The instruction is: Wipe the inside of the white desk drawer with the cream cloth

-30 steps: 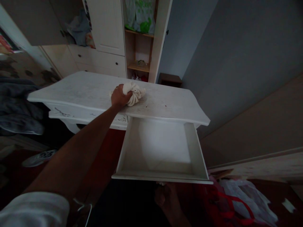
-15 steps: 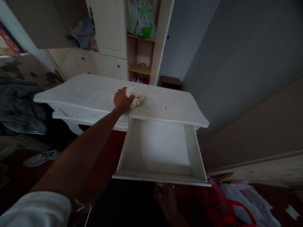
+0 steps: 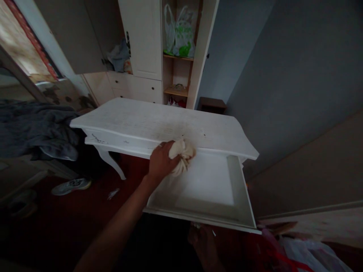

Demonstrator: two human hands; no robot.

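Observation:
My left hand (image 3: 163,160) is closed around a bunched cream cloth (image 3: 183,149). The cloth is at the front edge of a white desk (image 3: 136,117), over the back left part of a pulled-out white drawer (image 3: 207,185). Grey smudges and a few small dark specks mark the desktop behind it. Below the drawer's front panel, in shadow, my right hand (image 3: 200,240) has its fingers curled near a small pale thing that I cannot make out.
Behind the desk stands a white wardrobe (image 3: 144,41) with open doors and a plastic bag (image 3: 184,39) on a shelf. Dark grey fabric (image 3: 42,126) is heaped at left. A shoe (image 3: 72,186) lies on the red floor, and bags (image 3: 309,253) sit at lower right.
My left hand has drawn the cloth from the desktop towards me, to the front edge over the drawer. My right hand stays below the drawer front. The view has shifted slightly.

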